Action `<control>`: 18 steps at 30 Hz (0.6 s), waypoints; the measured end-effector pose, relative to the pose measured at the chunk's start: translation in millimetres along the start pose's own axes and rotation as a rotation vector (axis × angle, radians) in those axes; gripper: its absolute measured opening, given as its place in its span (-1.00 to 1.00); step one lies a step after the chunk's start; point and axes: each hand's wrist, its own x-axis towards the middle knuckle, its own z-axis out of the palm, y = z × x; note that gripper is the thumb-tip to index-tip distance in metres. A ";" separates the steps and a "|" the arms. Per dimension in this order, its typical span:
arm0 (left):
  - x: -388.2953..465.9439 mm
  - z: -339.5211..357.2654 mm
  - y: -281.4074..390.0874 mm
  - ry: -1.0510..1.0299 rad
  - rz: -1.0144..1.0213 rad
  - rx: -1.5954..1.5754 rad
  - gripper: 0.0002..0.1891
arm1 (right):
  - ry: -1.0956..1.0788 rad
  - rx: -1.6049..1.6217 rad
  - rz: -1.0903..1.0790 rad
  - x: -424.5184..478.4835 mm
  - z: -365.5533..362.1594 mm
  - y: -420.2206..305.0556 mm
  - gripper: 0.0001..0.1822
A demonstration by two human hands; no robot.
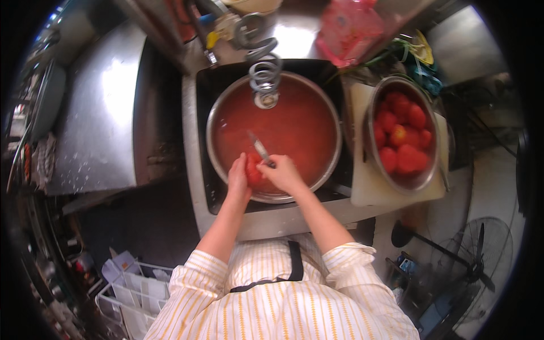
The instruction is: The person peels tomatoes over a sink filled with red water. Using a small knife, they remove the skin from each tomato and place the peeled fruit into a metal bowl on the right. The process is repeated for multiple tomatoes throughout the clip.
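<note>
My left hand (239,176) cups a wet red tomato (254,171) over the near side of a wide metal basin (209,140). In my right hand (284,172) is a small knife (261,149) with a dark handle, its blurred blade pointing away from me, up and to the left. My right fingers are close against the tomato; whether the blade touches it I cannot tell. Cloudy red liquid (280,123) fills much of the basin, which sits in a sink (250,229). Above its far part hangs a coiled spring faucet (264,78).
At right, an oval metal bowl (434,170) of several red tomatoes (399,134) rests on a white cutting board (361,187). A pink plastic bag (348,32) lies behind the sink. A steel counter (97,114) stands left, a pedestal fan (478,267) lower right, white baskets (140,289) lower left.
</note>
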 end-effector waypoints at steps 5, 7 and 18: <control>-10.2 6.7 0.9 0.102 0.213 0.287 -0.78 | -0.218 0.044 0.227 0.9 -8.9 -14.9 -0.80; -12.1 11.3 -1.1 0.061 0.331 0.426 -0.80 | -0.213 0.058 0.232 -0.8 -14.8 -14.6 -0.80; -18.0 17.5 -4.6 0.052 0.485 0.668 -0.80 | -0.017 -0.003 0.066 -4.1 -2.1 1.1 -0.78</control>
